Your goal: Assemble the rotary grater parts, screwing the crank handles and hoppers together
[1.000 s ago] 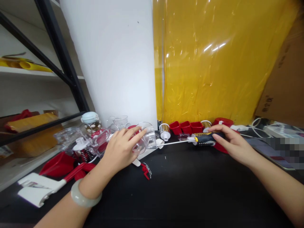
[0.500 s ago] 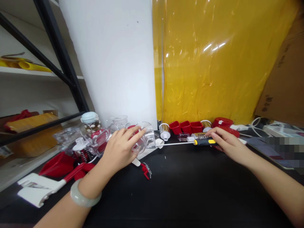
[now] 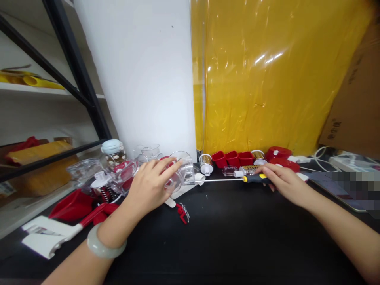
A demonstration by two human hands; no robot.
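My left hand (image 3: 152, 182), with a pale bangle on its wrist, is wrapped over a clear plastic housing (image 3: 187, 170) lying on its side. In my right hand (image 3: 280, 180) is the black and yellow handle of a screwdriver (image 3: 255, 179). The screwdriver's long shaft runs level to the left, and its tip reaches the housing's right side; the exact contact point is too small to make out. Just below the housing lie a small red part and several screws (image 3: 183, 213) on the black table (image 3: 237, 237).
Metal grater drums (image 3: 206, 164) and red pushers (image 3: 232, 159) line the back. At left are a white and red handled part (image 3: 49, 237), a red hopper (image 3: 73, 206) and a lidded jar (image 3: 113, 150). A tablet (image 3: 335, 190) lies at right, near white cables (image 3: 319, 156).
The fingers of my right hand have shifted slightly on the screwdriver handle, which has turned a little. My left hand and the housing stay almost in place.
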